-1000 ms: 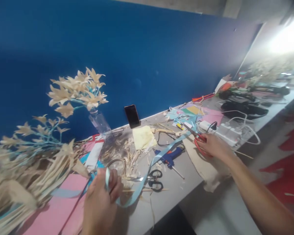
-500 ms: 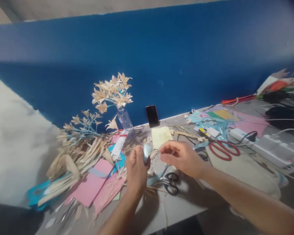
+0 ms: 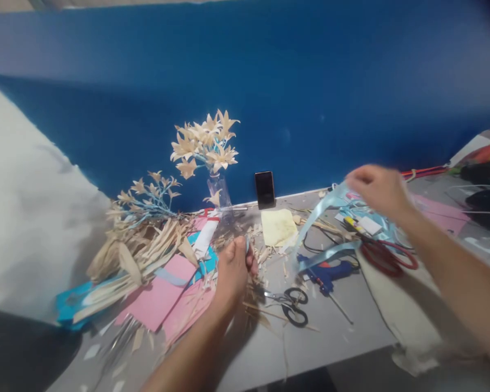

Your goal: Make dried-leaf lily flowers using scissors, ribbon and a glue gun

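My left hand (image 3: 233, 269) is closed, with a sliver of light blue ribbon (image 3: 247, 244) showing at the fingertips; the rest of that piece is hidden. Raised over the right of the table, my right hand (image 3: 378, 190) pinches another light blue ribbon (image 3: 320, 209), which hangs down in a loop and bends back to the right. Below the loop lies a blue glue gun (image 3: 326, 274). Black-handled scissors (image 3: 294, 306) rest on the table to the right of my left hand. Beneath my right forearm are red-handled scissors (image 3: 386, 260).
A clear bottle (image 3: 218, 190) holds pale paper-like flowers (image 3: 206, 142) at the back. A phone (image 3: 265, 189) leans on the blue wall. Dried husk strips (image 3: 147, 256) and pink sheets (image 3: 159, 296) cover the left. A yellow sheet (image 3: 278, 227) lies mid-table among scraps.
My right hand has moved right and up from beside my left hand, lifting the ribbon. The glue gun now shows. The blue piece in my left hand is more hidden, and the view has shifted.
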Available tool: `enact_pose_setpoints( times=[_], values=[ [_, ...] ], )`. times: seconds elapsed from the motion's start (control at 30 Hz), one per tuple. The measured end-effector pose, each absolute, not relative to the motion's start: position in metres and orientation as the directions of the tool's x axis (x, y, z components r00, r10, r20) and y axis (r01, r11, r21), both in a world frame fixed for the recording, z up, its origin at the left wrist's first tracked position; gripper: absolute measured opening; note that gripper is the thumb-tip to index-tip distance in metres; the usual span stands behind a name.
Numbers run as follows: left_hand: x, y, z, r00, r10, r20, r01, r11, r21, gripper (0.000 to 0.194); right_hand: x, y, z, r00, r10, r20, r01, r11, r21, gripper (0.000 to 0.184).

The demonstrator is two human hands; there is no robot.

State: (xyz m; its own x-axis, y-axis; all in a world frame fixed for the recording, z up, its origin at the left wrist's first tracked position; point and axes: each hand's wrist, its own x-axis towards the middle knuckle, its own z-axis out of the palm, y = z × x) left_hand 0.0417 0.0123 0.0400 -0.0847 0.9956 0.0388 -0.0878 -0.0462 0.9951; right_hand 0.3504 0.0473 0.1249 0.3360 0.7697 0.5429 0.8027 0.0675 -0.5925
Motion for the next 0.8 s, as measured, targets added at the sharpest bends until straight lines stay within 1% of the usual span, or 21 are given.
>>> enact_pose_setpoints(
  times=[0.03,0.07,0.1,0.13,0.17,0.2,0.23,0.27,0.3,0.33,0.37,0.43,0.5,0.6,0.73,0.8],
  values=[
    [0.04,0.012,0.038,-0.085,0.995,0.058,-0.049,-0.063,0.997,0.048,0.366,0.053,0.134,0.361,0.697,0.62,0.867,-0.007,-0.497,0.005],
    [0.04,0.011,0.037,-0.083,0.994,0.077,-0.015,-0.078,0.997,0.048,0.373,0.055,0.14,0.369,0.632,0.682,0.893,-0.039,-0.448,0.007],
    [0.04,0.011,0.036,-0.08,0.993,0.09,0.009,-0.089,0.996,0.048,0.372,0.053,0.144,0.38,0.591,0.712,0.889,-0.02,-0.458,0.008],
    [0.041,0.01,0.036,-0.075,0.993,0.095,0.018,-0.094,0.995,0.048,0.362,0.048,0.143,0.372,0.585,0.721,0.866,0.062,-0.497,0.012],
    [0.042,0.009,0.036,-0.058,0.994,0.089,0.007,-0.088,0.996,0.049,0.345,0.041,0.139,0.339,0.629,0.7,0.818,0.171,-0.55,0.016],
    [0.044,0.007,0.037,-0.024,0.998,0.066,-0.029,-0.067,0.997,0.05,0.322,0.032,0.131,0.236,0.729,0.642,0.743,0.291,-0.603,0.016],
    [0.046,0.006,0.039,0.03,0.999,0.03,-0.085,-0.027,0.996,0.051,0.297,0.024,0.121,0.068,0.836,0.544,0.639,0.382,-0.668,0.013],
    [0.048,0.004,0.041,0.093,0.996,-0.008,-0.148,0.022,0.989,0.052,0.272,0.018,0.109,-0.12,0.902,0.415,0.53,0.412,-0.741,0.012],
    [0.049,0.002,0.043,0.154,0.987,-0.041,-0.206,0.073,0.976,0.052,0.25,0.013,0.098,-0.249,0.917,0.312,0.425,0.393,-0.816,0.02],
    [0.049,0.001,0.046,0.202,0.977,-0.067,-0.252,0.118,0.96,0.052,0.231,0.01,0.087,-0.321,0.914,0.248,0.321,0.351,-0.88,0.027],
    [0.049,0.0,0.048,0.237,0.968,-0.085,-0.286,0.153,0.946,0.051,0.216,0.01,0.078,-0.37,0.904,0.215,0.219,0.31,-0.925,0.029],
    [0.049,-0.002,0.053,0.276,0.954,-0.113,-0.315,0.201,0.928,0.051,0.201,0.014,0.066,-0.398,0.896,0.197,0.028,0.226,-0.974,0.027],
    [0.048,-0.002,0.055,0.316,0.937,-0.148,-0.315,0.251,0.915,0.051,0.198,0.02,0.06,-0.377,0.906,0.189,-0.108,0.16,-0.981,0.024],
    [0.047,0.0,0.054,0.361,0.91,-0.204,-0.308,0.322,0.895,0.048,0.198,0.024,0.055,-0.341,0.926,0.163,-0.2,0.098,-0.975,0.027],
    [0.047,0.003,0.049,0.414,0.869,-0.272,-0.296,0.411,0.862,0.04,0.195,0.022,0.047,-0.367,0.914,0.175,-0.263,0.079,-0.962,0.024],
    [0.045,0.004,0.045,0.445,0.845,-0.297,-0.283,0.447,0.849,0.039,0.194,0.024,0.042,-0.374,0.914,0.157,-0.301,0.04,-0.953,0.024]
  ],
)
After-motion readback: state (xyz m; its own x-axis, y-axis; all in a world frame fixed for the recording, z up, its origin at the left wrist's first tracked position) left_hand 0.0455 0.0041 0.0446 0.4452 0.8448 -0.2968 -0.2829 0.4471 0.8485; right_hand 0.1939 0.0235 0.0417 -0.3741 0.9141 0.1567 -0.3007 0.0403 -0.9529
